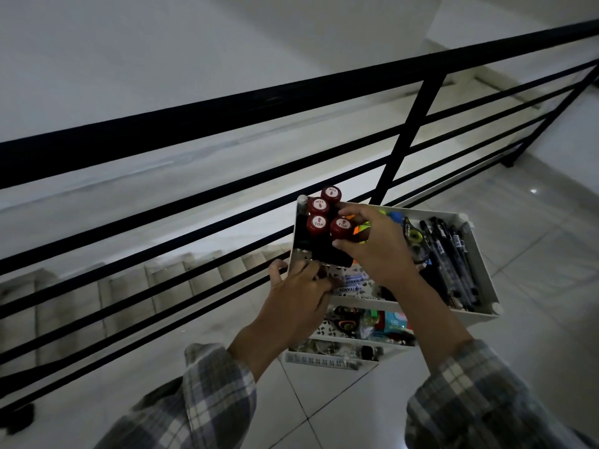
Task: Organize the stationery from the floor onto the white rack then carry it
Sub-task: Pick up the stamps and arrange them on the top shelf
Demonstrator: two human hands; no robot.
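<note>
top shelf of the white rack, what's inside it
Four red-capped bottles on the left, black pens on the right, a tape dispenser between. The right hand grips one bottle and mostly covers the bright items in the middle.

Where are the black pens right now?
In the head view, the black pens lie in the top shelf of the white rack, along its right side, just right of the right hand, which grips a red-capped bottle.
</note>
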